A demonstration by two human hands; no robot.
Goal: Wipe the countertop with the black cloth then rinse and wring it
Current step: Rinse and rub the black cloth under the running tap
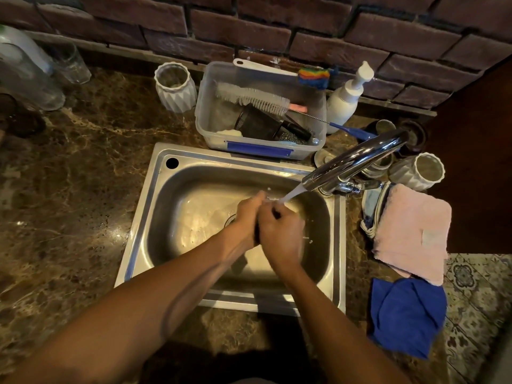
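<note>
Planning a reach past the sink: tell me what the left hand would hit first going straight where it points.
Probably the water stream, then the faucet; the left hand points up-right toward them. Depth is unclear.

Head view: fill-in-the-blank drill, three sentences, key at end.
1. Both hands, left hand and right hand, meet over the steel ____.
2. Water from the faucet is ____.
3. The blue cloth lies in front of the ____ towel.

Missing words: sink; running; pink
</note>
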